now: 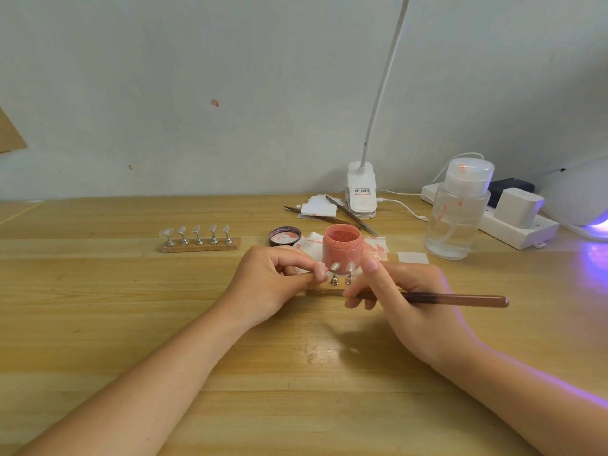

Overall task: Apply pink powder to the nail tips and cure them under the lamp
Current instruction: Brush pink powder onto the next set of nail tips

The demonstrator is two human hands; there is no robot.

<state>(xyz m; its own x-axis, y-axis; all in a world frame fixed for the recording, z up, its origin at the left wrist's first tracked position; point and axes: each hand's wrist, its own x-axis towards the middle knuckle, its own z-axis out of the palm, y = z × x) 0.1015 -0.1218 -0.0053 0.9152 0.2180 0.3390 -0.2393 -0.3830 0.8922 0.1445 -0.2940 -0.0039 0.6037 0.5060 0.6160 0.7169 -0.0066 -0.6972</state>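
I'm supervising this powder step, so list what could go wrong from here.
1. The open pink powder jar stands just behind both hands; a knock from the left hand could spill it.
2. The long brown brush, held in the right hand, could topple the two small nail-tip stands.

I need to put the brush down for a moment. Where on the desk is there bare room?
Bare wood lies left of the nail tip stand, and across the near desk in front of both hands. It is crowded behind the powder jar: lid, tweezers, clip lamp, pump bottle.
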